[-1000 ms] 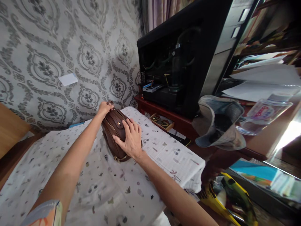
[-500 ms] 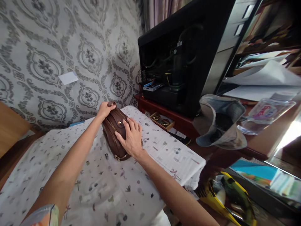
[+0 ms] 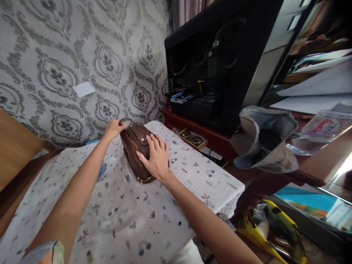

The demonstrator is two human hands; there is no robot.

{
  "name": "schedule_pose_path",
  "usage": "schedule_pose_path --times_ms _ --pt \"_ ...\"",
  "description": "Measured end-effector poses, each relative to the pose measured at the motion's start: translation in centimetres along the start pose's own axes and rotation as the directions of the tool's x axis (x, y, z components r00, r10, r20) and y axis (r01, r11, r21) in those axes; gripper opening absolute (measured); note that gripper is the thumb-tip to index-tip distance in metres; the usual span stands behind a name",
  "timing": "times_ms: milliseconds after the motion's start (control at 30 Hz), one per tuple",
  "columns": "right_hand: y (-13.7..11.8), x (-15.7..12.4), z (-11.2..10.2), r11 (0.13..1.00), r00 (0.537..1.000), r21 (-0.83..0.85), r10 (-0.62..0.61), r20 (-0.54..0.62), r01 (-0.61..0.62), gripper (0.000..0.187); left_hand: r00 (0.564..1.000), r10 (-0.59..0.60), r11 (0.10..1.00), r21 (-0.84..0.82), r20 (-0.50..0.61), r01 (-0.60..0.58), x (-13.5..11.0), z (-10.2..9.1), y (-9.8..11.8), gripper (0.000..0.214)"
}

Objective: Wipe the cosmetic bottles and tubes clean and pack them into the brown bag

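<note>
A brown leather handbag (image 3: 134,146) with gold-coloured zips and a snap-fastened tab lies on a white printed cloth (image 3: 132,223). My left hand (image 3: 113,129) is closed at the bag's far left end, its thumb against the bag near the small handle (image 3: 126,120); its other fingers are mostly hidden. Across the near right part of the bag my right hand (image 3: 156,157) lies with fingers stretched out and thumb apart, close to the tab. A small blue item (image 3: 102,171) shows partly behind my left forearm.
To the right stands a dark computer case (image 3: 203,73) on a reddish wooden desk (image 3: 178,116). Glasses lie in a small wooden tray (image 3: 193,138). A denim-like bag (image 3: 266,139) and a clear bottle (image 3: 321,128) sit at the desk edge. Patterned wallpaper (image 3: 107,66) rises behind.
My left hand has shifted left, off the handle's top, which now shows as an arch. My right hand stays on the bag. The blue item has come into sight.
</note>
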State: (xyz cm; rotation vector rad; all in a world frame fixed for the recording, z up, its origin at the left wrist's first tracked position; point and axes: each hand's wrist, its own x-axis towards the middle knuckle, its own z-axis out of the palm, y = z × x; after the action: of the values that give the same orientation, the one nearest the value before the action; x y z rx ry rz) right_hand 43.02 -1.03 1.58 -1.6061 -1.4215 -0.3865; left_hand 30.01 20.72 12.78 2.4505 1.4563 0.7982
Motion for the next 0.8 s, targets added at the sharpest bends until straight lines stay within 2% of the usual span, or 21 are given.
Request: schedule_pose_path --times_ms 200,333,500,667,800 --pt "0.0 0.0 -0.2 1.0 1.0 -0.02 -0.008 0.004 0.008 0.056 0.998 -0.015 0.991 0.129 -0.068 0.024 -1.0 0.1 1.3 0.031" --pt "0.0 0.0 0.0 0.999 1.0 -0.034 -0.016 0.003 0.016 0.058 0.996 0.038 0.977 0.212 -0.084 -0.019 -2.8 -0.1 2.6 0.028" --pt "0.1 -0.1 0.2 1.0 1.0 -0.029 -0.01 -0.006 0.01 0.059 0.993 0.116 0.947 0.304 -0.034 -0.1 -4.5 -0.8 3.8 0.029" --pt "0.1 -0.2 0.3 1.0 0.999 -0.024 -0.014 -0.034 0.014 0.053 0.986 0.153 0.952 0.257 0.069 -0.166 -3.2 -1.0 4.3 0.023" --pt "0.0 -0.3 0.2 1.0 0.999 -0.017 -0.015 -0.041 0.015 0.05 0.975 0.213 0.974 0.06 0.065 -0.217 -1.8 0.3 5.1 0.019"
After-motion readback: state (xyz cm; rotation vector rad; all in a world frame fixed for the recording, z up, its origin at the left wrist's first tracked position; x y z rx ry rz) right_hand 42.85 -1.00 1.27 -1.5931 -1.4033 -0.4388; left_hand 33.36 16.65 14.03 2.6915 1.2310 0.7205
